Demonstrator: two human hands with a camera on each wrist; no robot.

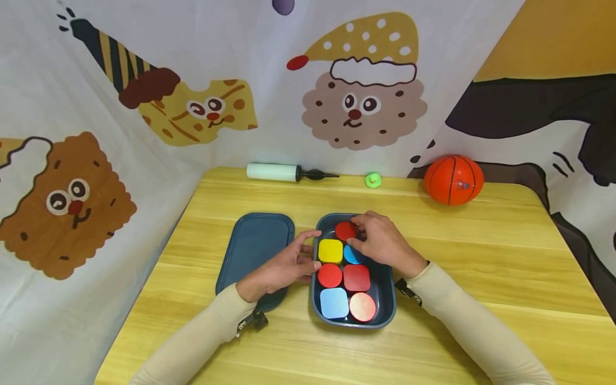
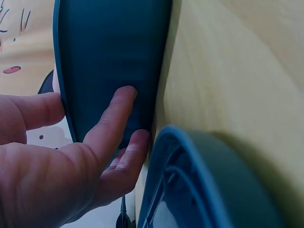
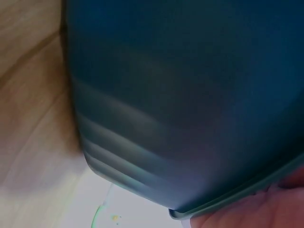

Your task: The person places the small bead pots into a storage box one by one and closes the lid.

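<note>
A dark blue rectangular box (image 1: pixel 385 286) on the table holds several round and square blocks, among them a yellow square block (image 1: pixel 330 251), a blue round block (image 1: pixel 353 254) and a light blue square block (image 1: pixel 334 303). My right hand (image 1: pixel 383 240) reaches over its far right corner and pinches a red round block (image 1: pixel 344 231) at the far end; the fingers partly cover it. Against the box's left outer wall (image 2: pixel 111 47) rest the extended fingers of my left hand (image 1: pixel 283 264), thumb at the rim. The right wrist view mostly shows the box's outer wall (image 3: pixel 156 104).
Left of the box lies its matching dark blue lid (image 1: pixel 260 240), partly under the left forearm. Along the table's back edge are a white hand pump (image 1: pixel 273 172), a green rubber duck (image 1: pixel 372 180) and an orange toy basketball (image 1: pixel 453 180). A printed cloth hangs behind.
</note>
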